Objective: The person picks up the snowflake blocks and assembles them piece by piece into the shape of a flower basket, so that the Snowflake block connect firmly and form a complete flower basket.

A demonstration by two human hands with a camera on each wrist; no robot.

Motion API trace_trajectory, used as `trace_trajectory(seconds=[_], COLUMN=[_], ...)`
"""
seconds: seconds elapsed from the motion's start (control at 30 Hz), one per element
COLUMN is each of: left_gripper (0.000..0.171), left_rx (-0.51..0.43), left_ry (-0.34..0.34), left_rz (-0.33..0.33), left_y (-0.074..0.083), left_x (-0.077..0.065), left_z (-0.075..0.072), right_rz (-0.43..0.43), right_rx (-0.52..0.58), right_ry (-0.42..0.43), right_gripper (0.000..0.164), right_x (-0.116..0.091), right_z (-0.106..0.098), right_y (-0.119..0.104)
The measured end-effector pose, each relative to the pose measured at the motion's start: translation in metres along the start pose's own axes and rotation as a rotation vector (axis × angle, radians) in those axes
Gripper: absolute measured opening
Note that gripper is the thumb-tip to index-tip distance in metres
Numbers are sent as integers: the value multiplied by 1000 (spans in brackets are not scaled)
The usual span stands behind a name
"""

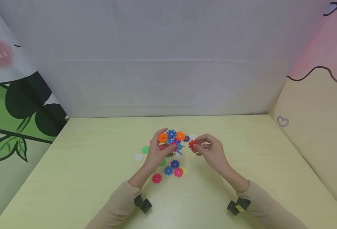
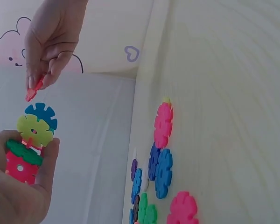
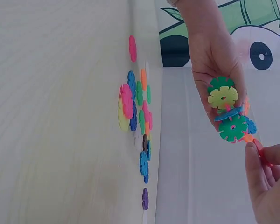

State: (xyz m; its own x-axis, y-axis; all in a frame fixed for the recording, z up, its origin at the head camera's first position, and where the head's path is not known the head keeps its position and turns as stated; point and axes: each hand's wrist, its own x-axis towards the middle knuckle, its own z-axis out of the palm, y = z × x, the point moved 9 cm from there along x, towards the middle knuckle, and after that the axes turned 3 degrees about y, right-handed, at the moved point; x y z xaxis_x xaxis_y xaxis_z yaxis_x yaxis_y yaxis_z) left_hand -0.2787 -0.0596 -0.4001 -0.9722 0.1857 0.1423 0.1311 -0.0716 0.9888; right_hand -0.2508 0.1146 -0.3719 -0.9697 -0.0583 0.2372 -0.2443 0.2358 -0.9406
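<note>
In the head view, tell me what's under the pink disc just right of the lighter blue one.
A yellow disc, peeking out past the right edge of the pink disc. The rest of it is covered there; anything else underneath can't be seen.

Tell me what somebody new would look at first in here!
Probably the colourful cluster of flower-shaped pieces in the person's left grip, held above the table. Next might be the red piece pinched in the right grip, close by. Then maybe the big cartoon face with a pink cheek, on the left wall.
</note>
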Motion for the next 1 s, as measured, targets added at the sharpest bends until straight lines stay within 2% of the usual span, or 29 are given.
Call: trace_trajectory(seconds=[0.17,0.27,0.43,0.53,0.6,0.77,1.0], left_gripper=[72,75,80,80,80,82,80], left_rx=[-1,-1,27,44,47,72,89], left_ry=[8,11,27,41,48,42,77], left_rz=[-18,-30,-31,-29,-25,-3,24], left_y=[0,-2,-3,2,4,4,11], left_x=[-1,0,-1,-3,-4,-5,-8], left_z=[3,4,3,3,3,3,6], right_rz=[56,55,41,55,65,37,-13], right_rx=[39,57,47,18,8,-3,-33], right_ry=[38,56,66,65,64,48,67], right_gripper=[16,16,16,15,15,16,12], right_x=[2,2,2,-1,-1,1,2], right_z=[4,7,9,10,10,11,10], right_y=[3,2,-2,-15,-15,-7,-14])
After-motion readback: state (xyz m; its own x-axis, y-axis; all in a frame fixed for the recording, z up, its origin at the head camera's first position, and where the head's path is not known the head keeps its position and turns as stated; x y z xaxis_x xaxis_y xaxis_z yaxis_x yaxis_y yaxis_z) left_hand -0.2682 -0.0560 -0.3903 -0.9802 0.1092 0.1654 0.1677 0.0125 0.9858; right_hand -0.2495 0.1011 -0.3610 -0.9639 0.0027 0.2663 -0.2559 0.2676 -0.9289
